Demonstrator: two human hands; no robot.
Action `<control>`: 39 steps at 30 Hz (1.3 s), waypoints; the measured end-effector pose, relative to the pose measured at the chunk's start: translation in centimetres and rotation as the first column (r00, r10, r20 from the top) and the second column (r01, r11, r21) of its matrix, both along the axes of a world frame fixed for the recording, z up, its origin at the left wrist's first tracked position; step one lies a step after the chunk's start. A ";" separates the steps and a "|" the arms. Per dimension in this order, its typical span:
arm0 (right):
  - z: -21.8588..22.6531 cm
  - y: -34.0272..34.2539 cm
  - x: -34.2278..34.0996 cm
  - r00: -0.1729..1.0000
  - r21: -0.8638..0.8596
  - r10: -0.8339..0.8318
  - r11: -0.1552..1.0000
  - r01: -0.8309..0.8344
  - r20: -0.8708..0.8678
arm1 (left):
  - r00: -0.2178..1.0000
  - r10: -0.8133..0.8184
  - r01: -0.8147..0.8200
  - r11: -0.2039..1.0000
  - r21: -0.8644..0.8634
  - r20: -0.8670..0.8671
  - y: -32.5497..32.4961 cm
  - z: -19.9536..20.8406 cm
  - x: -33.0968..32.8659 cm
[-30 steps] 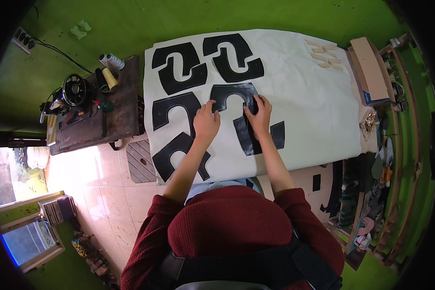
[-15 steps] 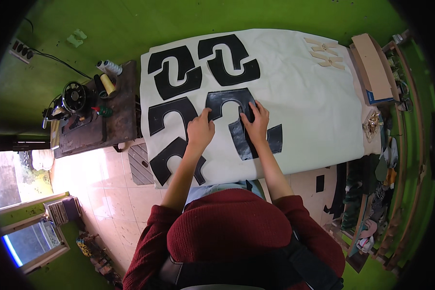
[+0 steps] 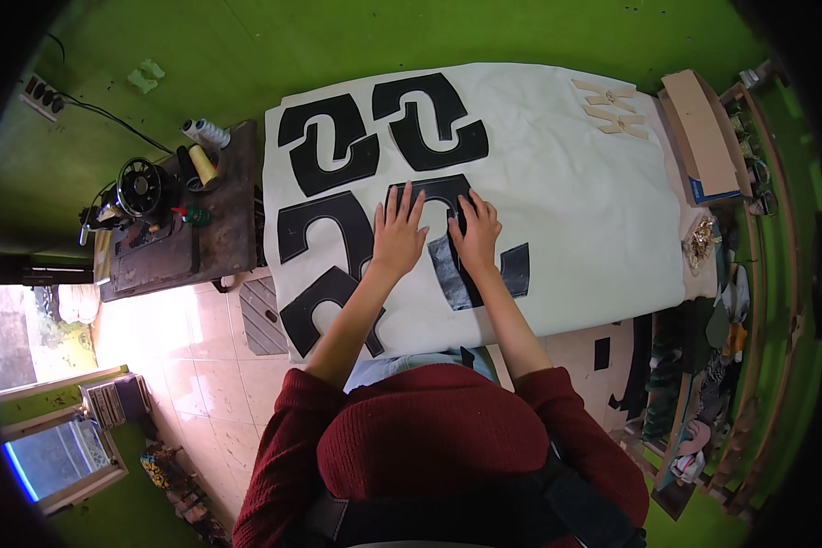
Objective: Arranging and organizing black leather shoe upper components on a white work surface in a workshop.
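Note:
My left hand [image 3: 399, 236] lies flat with its fingers spread over the left side of a curved black leather-like piece [image 3: 440, 186]. My right hand [image 3: 477, 232], fingers stretched and a little apart, rests on the right arm of that same piece. A second, shinier black piece [image 3: 451, 279] sits just below, interlocked with it and partly covered by my right wrist. To the left of my hands lie two more curved black pieces, an upper one [image 3: 324, 219] and a lower one [image 3: 321, 306]. My left forearm passes over their right edges.
Two interlocked pairs of black pieces, a left pair [image 3: 354, 164] and a right pair [image 3: 464, 146], lie farther back on the white sheet [image 3: 603, 247]. Beige cutouts [image 3: 616, 125] and a cardboard box [image 3: 700, 128] are at right. A sewing machine [image 3: 142, 187] with thread cones [image 3: 212, 134] stands left.
My left hand has moved right and opened from a pointing shape to lie flat on the curved black piece. My right hand has shifted slightly left and nearer to me.

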State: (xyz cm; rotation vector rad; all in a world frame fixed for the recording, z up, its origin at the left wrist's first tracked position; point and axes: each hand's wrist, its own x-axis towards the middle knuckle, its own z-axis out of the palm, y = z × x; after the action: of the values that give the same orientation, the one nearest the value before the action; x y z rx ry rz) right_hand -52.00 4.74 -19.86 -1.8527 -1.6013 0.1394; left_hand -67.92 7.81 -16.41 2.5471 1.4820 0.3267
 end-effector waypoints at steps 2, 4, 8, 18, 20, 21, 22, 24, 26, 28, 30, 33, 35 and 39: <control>-0.2 0.4 0.1 1.000 0.003 0.014 1.000 -0.014 0.011 | 0.999 0.006 -0.005 1.000 0.028 -0.040 0.5 -1.2 0.0; -0.4 0.6 0.4 0.999 -0.001 0.025 1.000 -0.025 0.023 | 0.995 0.020 -0.016 0.999 0.045 -0.095 0.6 -1.8 0.2; -0.2 0.9 0.0 0.993 -0.044 0.026 0.999 -0.021 0.115 | 0.994 0.026 -0.019 0.998 0.060 -0.108 0.7 -2.2 0.3; 0.9 2.8 -1.1 0.951 -0.376 0.012 0.920 0.110 0.309 | 0.982 0.029 -0.037 0.999 -0.036 -0.189 1.4 -2.6 0.3; 1.0 2.7 -0.9 0.959 -0.408 0.022 0.908 0.098 0.281 | 0.976 0.025 -0.040 0.997 -0.068 -0.216 1.4 -2.4 0.5; 1.2 2.7 -0.7 0.967 -0.441 0.032 0.893 0.085 0.252 | 0.970 0.019 -0.044 0.994 -0.101 -0.243 1.5 -2.4 0.4; 1.4 2.6 -0.2 0.967 -0.437 0.029 0.895 0.088 0.253 | 0.970 0.017 -0.042 0.995 -0.096 -0.242 1.6 -2.3 0.4; 1.8 2.1 1.5 0.991 -0.493 0.126 0.866 -0.083 0.053 | 0.964 -0.016 -0.032 0.984 -0.176 -0.265 1.7 -2.2 0.5; 1.6 0.5 2.4 0.994 -0.350 0.103 0.933 -0.085 0.031 | 0.966 -0.026 -0.023 0.982 -0.187 -0.256 1.9 -2.2 0.4; 1.3 -1.6 3.2 0.977 0.031 0.192 0.981 -0.189 -0.090 | 0.969 -0.039 -0.012 0.979 -0.202 -0.246 2.0 -2.3 0.3; 1.9 -5.0 2.3 0.979 0.013 0.178 0.984 -0.177 -0.095 | 0.983 -0.036 0.002 0.983 -0.186 -0.179 1.9 -2.5 -0.4; 2.3 -9.6 0.6 0.978 -0.050 0.154 0.985 -0.162 -0.141 | 0.990 -0.043 0.022 0.988 -0.154 -0.132 1.6 -2.4 -0.6; 3.1 -11.6 -0.8 0.998 -0.267 0.065 0.961 -0.070 -0.028 | 0.990 -0.053 0.036 0.991 -0.132 -0.130 1.5 -2.3 -0.6; 2.3 -13.1 -1.0 0.990 -0.283 0.120 0.949 -0.135 -0.071 | 0.990 -0.066 0.048 0.989 -0.143 -0.124 1.7 -1.9 -0.2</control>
State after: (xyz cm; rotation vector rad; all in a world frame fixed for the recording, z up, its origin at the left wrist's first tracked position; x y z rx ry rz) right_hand -53.04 -8.37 -17.58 -1.9389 -1.7373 0.4995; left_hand -68.16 9.54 -18.28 2.5346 1.4161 0.0486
